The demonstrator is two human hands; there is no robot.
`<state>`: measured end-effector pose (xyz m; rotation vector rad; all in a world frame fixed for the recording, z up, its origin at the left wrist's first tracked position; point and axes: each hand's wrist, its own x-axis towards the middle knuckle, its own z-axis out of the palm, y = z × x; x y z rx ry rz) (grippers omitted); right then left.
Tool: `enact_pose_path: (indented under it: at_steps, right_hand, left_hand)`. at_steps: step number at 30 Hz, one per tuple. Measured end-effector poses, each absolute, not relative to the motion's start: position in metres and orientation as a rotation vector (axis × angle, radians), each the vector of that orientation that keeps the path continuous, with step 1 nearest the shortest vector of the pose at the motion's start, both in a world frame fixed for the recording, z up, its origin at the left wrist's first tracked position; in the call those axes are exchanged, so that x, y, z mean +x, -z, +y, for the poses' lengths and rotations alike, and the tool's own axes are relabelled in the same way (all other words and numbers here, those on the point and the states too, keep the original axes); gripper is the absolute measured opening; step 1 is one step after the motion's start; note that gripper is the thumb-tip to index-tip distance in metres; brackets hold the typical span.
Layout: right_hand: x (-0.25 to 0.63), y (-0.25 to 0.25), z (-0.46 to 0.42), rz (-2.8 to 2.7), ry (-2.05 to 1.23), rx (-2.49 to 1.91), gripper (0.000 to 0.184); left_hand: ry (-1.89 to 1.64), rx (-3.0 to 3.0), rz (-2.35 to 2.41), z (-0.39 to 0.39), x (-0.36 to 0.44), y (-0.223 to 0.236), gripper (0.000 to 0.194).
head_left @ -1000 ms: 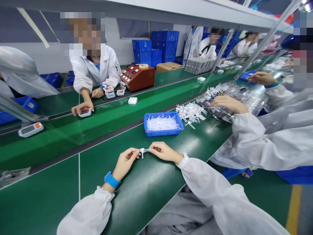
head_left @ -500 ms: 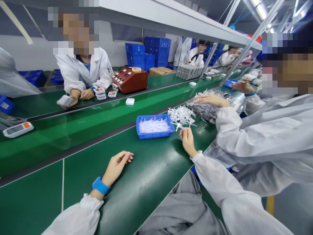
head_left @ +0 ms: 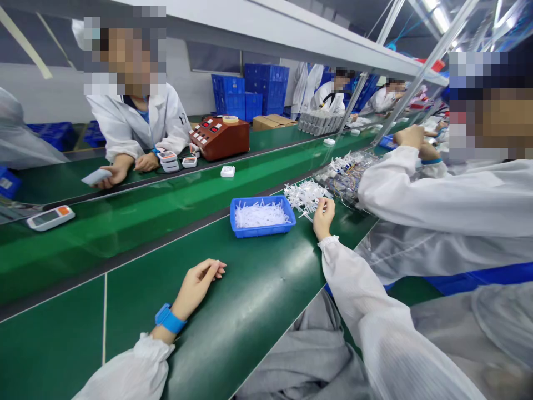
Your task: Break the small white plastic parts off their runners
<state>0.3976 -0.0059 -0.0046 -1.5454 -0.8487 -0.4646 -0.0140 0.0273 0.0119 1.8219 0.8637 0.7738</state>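
My left hand [head_left: 196, 288], with a blue wristband [head_left: 170, 319], rests above the green worktop [head_left: 245, 289]. Its thumb and fingers are closed in a loose pinch; whatever lies between them is too small to make out. Farther right, my right hand [head_left: 323, 218] is at the near right edge of a loose pile of white plastic strips [head_left: 303, 194]. The fingers there are bent together, and I cannot tell if a strip is between them. Left of the pile stands a blue tray [head_left: 263, 229] holding many thin white strips [head_left: 262, 214].
A co-worker's sleeve [head_left: 395, 194] reaches over clear bags with wires [head_left: 350, 178] at the right. Beyond the worktop, a green belt [head_left: 166, 216] carries a white handheld device [head_left: 51, 218] and a white square part [head_left: 227, 171]. Opposite, a person sits beside a brown control box [head_left: 220, 138].
My right hand has moved slightly away from me toward the strip pile. My left hand stays put. The handheld device and square part have shifted right; the co-worker's arm has moved off the bags.
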Motion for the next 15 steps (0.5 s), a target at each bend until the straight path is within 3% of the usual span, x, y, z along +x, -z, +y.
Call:
enact_pose_path:
  at_steps: [15]
  right_hand:
    - [0.4,-0.0023,-0.0016,-0.871,0.344,-1.729,0.025]
  left_hand:
    - [-0.734,1.826,0.886,0.029,-0.0137,-0.0097,0.036]
